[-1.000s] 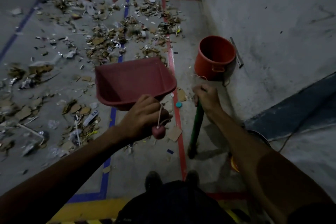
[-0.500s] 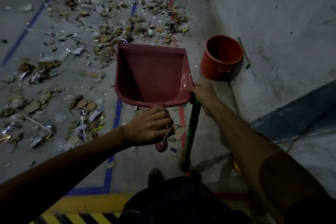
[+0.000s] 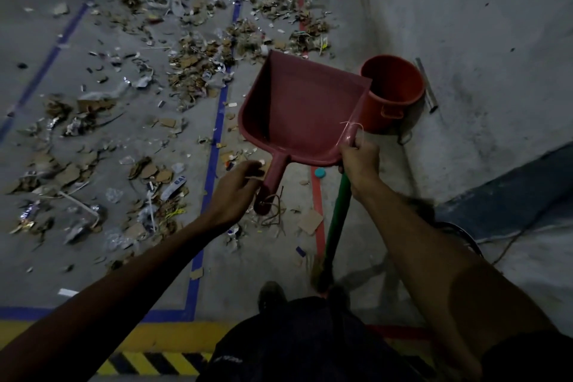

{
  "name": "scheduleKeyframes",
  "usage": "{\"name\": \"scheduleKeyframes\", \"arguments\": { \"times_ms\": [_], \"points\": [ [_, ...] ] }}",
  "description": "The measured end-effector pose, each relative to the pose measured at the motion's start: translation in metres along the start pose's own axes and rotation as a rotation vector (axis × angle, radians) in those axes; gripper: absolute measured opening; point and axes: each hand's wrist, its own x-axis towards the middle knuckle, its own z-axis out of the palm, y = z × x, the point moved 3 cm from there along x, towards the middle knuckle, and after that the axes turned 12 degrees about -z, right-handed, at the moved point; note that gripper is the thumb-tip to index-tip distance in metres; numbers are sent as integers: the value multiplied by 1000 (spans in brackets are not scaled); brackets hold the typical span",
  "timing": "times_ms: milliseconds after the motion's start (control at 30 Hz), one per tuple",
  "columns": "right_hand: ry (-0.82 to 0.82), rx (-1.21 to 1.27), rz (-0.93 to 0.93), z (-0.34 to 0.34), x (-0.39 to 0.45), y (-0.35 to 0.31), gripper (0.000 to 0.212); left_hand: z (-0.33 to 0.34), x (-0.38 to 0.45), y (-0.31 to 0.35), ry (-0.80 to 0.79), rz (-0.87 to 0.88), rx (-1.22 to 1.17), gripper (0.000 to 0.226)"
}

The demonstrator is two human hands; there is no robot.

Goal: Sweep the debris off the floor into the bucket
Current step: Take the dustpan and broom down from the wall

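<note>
Released by the left hand (image 3: 237, 187), whose fingers now hang loosely open beside its handle, the dustpan (image 3: 297, 112) is pinched with the green broomstick (image 3: 338, 217) by the right hand (image 3: 359, 161); its lip overlaps the orange bucket (image 3: 393, 93) at 2 o'clock.

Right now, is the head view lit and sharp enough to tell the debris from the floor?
Head view: dim overall, but the debris still reads as lighter scraps against the grey floor. The dustpan and bucket are sharp. The left hand is slightly blurred. Wide-angle bending shows at the edges. No glare.
</note>
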Motion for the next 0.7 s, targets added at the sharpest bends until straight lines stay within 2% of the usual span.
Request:
{"name": "scheduleKeyframes", "arguments": {
  "times_ms": [33,100,233,300,467,600,700],
  "points": [
    [-4,-12,0,1,-1,1,16,4,5,1,-76,-97,-138,25],
    [-15,-37,-1,5,-4,3,13,12,14,4,-207,-243,-327,29],
    [-31,-65,-12,8,-10,3,18,28,27,8,-386,-376,-430,21],
    [-42,-58,-15,8,-12,2,17,36,30,8,-436,-432,-492,9],
    [-79,-67,-49,3,-14,-1,22,45,35,-7,-463,-525,-604,9],
    [-85,-71,-67,4,-13,-7,8,48,35,-17,-434,-586,-682,10],
    [-51,-61,-61,4,-10,-15,22,50,35,-20,-379,-652,-755,18]
  ]
}}
